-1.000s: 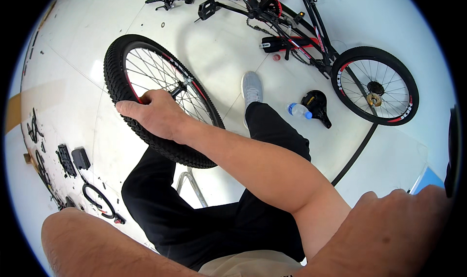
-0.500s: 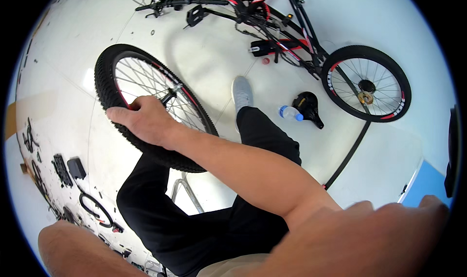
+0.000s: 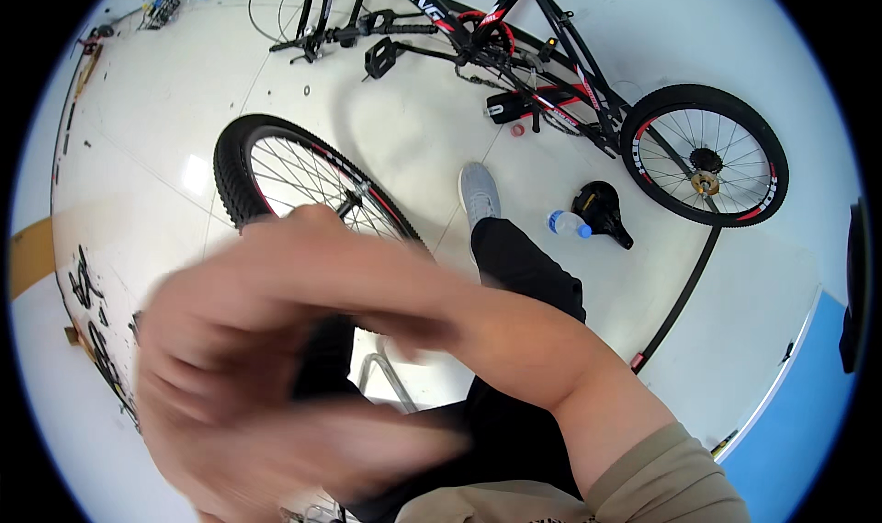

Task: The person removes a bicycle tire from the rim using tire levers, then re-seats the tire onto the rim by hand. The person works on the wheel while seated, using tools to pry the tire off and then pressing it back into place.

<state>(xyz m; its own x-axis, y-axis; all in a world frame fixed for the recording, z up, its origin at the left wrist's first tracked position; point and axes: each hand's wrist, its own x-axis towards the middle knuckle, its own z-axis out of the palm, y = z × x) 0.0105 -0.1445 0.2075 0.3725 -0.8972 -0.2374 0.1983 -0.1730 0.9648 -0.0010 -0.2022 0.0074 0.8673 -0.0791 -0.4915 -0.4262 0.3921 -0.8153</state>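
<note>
A loose bicycle wheel (image 3: 241,155) with a black knobby tyre stands tilted between my legs. My right arm reaches across from the lower right, and my right hand (image 3: 314,216) is closed on the tyre's near side. Only its knuckles show. In front of it, large and smeared by motion, my left hand (image 3: 216,367) covers the near part of the wheel and some of my lap. A gap shows between its upper and lower parts, but the fingers are too blurred to read.
A black and red bicycle frame (image 3: 478,40) lies along the far side, its rear wheel (image 3: 781,155) at the right. Near my shoe are a saddle (image 3: 602,212), a water bottle (image 3: 567,223) and a red cap (image 3: 517,130). Dark bicycle parts (image 3: 84,279) lie at left.
My left hand has swept from the lower right to the left, in front of my right forearm and the wheel. The whole view has shifted slightly. My right hand stays on the tyre.
</note>
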